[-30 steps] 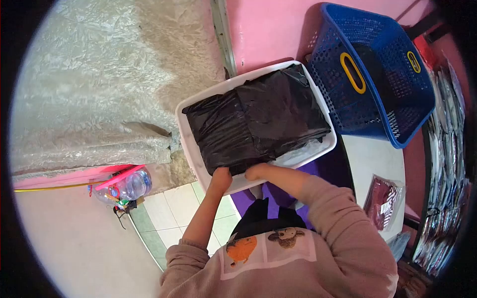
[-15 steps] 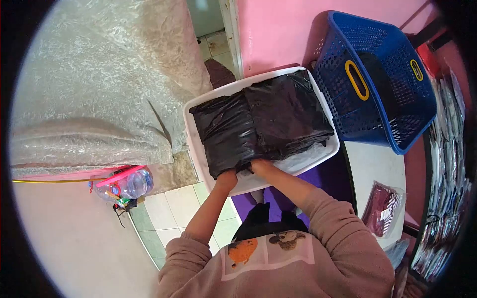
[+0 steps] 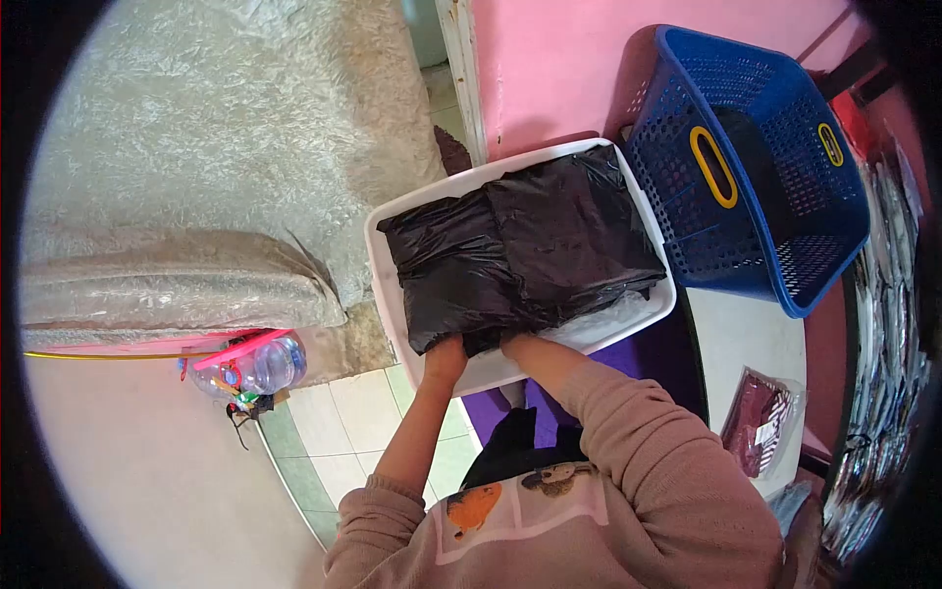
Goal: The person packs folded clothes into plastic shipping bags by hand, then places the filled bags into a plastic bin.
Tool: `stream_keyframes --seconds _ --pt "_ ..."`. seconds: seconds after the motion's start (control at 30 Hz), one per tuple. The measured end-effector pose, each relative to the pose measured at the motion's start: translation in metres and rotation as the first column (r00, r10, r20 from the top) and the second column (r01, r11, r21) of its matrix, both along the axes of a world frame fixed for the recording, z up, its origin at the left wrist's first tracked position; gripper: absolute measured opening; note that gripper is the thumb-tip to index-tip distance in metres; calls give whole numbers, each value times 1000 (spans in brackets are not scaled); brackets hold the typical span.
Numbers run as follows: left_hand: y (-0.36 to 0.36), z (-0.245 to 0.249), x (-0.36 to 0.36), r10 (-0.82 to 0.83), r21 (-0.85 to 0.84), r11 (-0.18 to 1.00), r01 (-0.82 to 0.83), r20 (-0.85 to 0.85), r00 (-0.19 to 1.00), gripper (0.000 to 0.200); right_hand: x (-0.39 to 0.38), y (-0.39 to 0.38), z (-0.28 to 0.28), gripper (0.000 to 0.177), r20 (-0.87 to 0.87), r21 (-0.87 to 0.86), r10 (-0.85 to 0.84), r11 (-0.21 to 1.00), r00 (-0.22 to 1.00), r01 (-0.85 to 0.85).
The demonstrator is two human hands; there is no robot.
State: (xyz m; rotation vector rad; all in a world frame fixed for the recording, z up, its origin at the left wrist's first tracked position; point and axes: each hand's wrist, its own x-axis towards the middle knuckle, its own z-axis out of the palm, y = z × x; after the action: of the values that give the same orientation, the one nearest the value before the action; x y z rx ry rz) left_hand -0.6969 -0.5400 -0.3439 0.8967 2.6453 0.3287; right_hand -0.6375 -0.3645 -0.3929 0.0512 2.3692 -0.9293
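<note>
Black plastic packages [image 3: 574, 231] lie side by side in a white plastic tub [image 3: 381, 265], covering most of it. My left hand [image 3: 446, 358] reaches under the near edge of the left package [image 3: 451, 265], and its fingers are hidden. Just to its right, my right hand [image 3: 520, 346] is also tucked beneath the black plastic, with the fingers out of sight. Clear plastic [image 3: 608, 319] shows along the tub's near right side. Whether either hand grips anything cannot be seen.
A blue perforated basket [image 3: 677, 177] with yellow handles stands right of the tub, something dark inside. A clear-wrapped maroon item [image 3: 756, 432] lies on a white surface [image 3: 736, 334]. Packed plastic sleeves [image 3: 883, 344] line the far right. Left are a crinkled cloth [image 3: 245, 128] and a plastic bottle [image 3: 275, 363].
Both hands have pushed a little further under the black packages, and the right sleeve has come closer to the tub. The whole view has shifted slightly.
</note>
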Motion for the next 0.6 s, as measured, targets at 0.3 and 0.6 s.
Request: stream_keyframes --seconds 0.3,0.6 --pt "1 1 1 3 28 1000 -4 24 1000 46 -12 0 0 41 -71 -41 -229 973 971 227" --pt "4 2 -1 -7 2 1000 7 -27 1000 46 -19 -1 -29 44 -83 -30 -247 969 965 245"
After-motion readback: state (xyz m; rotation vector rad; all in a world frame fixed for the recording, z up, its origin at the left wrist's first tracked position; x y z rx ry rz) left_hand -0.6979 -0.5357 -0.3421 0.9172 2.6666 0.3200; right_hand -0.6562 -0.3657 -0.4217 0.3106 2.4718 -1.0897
